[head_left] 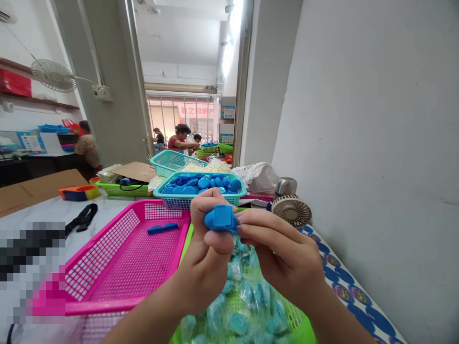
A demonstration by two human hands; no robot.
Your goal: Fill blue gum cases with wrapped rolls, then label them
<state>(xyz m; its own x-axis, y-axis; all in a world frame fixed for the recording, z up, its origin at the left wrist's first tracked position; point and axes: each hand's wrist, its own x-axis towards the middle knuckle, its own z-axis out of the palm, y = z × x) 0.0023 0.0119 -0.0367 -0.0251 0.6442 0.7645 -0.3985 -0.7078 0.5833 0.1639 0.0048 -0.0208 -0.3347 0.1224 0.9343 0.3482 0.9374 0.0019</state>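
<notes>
A small blue plastic piece (223, 217) with a square, flat face is held up in front of me. My left hand (211, 243) grips it from the left, fingers curled behind and thumb below. My right hand (283, 243) pinches at its right edge; its fingertips are partly hidden there. Below both hands lies a green basket (296, 315) with many light-blue round pieces (238, 323) in clear wrappers. To the left stands a pink basket (118, 267), and a slim blue plastic part (162, 229) rests inside it.
Behind my hands, a teal basket (165, 200) is heaped with blue plastic parts. A small fan (292, 211) and metal flask (286, 185) stand by the right wall. Farther left are a tape roll (79, 192) and a black strap (82, 217). People sit beyond the doorway.
</notes>
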